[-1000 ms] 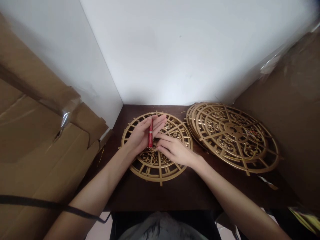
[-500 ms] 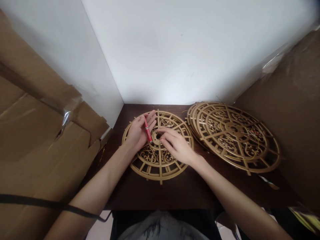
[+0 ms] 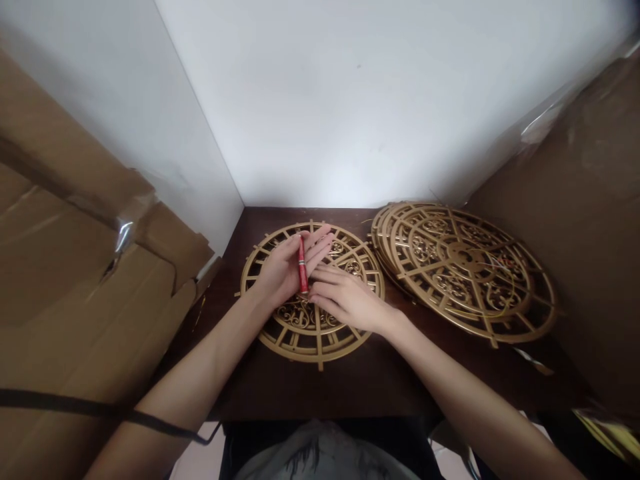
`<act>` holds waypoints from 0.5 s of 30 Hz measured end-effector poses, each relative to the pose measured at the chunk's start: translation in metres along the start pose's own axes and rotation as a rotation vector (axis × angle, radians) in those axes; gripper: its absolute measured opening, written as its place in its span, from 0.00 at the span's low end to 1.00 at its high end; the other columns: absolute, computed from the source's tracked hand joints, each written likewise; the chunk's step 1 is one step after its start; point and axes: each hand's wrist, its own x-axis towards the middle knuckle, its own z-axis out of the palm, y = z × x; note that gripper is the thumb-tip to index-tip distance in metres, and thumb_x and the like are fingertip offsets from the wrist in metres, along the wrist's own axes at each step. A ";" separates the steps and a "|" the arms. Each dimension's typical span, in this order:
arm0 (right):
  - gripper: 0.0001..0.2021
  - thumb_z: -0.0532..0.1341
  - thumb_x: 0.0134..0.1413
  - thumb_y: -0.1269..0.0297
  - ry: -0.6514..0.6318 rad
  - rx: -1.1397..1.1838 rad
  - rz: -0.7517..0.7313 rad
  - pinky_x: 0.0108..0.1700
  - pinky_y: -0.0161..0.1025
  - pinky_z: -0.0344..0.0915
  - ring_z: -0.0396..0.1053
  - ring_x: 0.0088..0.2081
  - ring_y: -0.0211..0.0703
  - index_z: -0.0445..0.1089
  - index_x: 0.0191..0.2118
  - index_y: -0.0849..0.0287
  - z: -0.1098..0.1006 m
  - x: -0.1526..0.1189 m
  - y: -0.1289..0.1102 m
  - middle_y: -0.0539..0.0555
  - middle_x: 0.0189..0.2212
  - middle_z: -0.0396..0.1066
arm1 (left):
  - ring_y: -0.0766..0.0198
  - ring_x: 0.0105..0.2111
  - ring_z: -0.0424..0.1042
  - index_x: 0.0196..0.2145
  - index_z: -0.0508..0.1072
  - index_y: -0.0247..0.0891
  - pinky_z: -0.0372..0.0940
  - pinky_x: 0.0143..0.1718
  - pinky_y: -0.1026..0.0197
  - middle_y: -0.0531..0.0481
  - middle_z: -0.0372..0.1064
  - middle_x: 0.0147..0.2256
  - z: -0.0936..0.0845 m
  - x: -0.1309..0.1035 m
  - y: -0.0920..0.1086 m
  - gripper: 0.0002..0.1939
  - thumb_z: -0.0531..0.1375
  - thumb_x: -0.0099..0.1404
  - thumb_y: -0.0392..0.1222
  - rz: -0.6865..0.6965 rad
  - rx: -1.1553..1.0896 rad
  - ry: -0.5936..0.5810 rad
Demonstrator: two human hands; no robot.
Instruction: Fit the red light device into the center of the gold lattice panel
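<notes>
A gold openwork disc (image 3: 321, 353), with scrollwork and spokes inside a round rim, lies flat on the dark brown table. Over its upper left part is my left hand (image 3: 285, 270), palm turned up and fingers stretched toward the right. Its thumb presses a slim red tube (image 3: 303, 270) with a pale band against the palm. My right hand (image 3: 350, 297) is above the disc's middle, its fingertips drawn together by the tube's lower end and close to my left fingers. Whatever those fingertips hold, if anything, is hidden, and the disc's hub is covered.
Several similar gold discs (image 3: 465, 293) are stacked on the right, with thin yellowish wires on the top one. Large cardboard (image 3: 75, 300) rises on the left, a brown panel (image 3: 590, 233) on the right. A white wall (image 3: 350, 120) stands behind. A black cable (image 3: 100, 408) crosses my left forearm.
My left hand has shifted right with the red tube, which stands more upright now. My right hand has moved slightly left and down, toward the tube's lower end.
</notes>
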 end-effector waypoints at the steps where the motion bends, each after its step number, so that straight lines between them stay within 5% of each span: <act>1: 0.12 0.50 0.64 0.65 0.002 0.009 -0.006 0.53 0.45 0.63 0.66 0.47 0.45 0.69 0.34 0.60 0.000 0.000 0.000 0.57 0.39 0.70 | 0.56 0.54 0.66 0.34 0.68 0.32 0.59 0.58 0.54 0.39 0.69 0.51 -0.001 0.002 0.000 0.07 0.51 0.67 0.35 0.010 -0.008 0.032; 4: 0.11 0.52 0.62 0.66 0.042 0.091 -0.016 0.60 0.47 0.57 0.64 0.54 0.46 0.70 0.33 0.60 0.001 0.000 -0.001 0.58 0.47 0.71 | 0.57 0.53 0.68 0.33 0.67 0.33 0.63 0.54 0.55 0.39 0.71 0.49 -0.004 0.005 0.004 0.08 0.49 0.68 0.35 0.047 -0.003 0.154; 8: 0.09 0.54 0.61 0.67 0.194 0.350 0.106 0.56 0.45 0.61 0.71 0.46 0.43 0.71 0.33 0.59 0.001 -0.001 0.000 0.55 0.41 0.75 | 0.58 0.47 0.73 0.33 0.65 0.33 0.67 0.49 0.55 0.39 0.73 0.45 -0.005 0.008 0.007 0.08 0.49 0.68 0.35 0.065 0.060 0.268; 15: 0.10 0.57 0.59 0.62 0.539 0.561 0.459 0.39 0.38 0.65 0.69 0.33 0.40 0.71 0.30 0.59 0.004 -0.001 0.008 0.52 0.30 0.72 | 0.66 0.28 0.75 0.41 0.65 0.34 0.71 0.31 0.62 0.42 0.75 0.38 -0.005 0.004 -0.003 0.09 0.55 0.65 0.40 0.104 0.406 0.134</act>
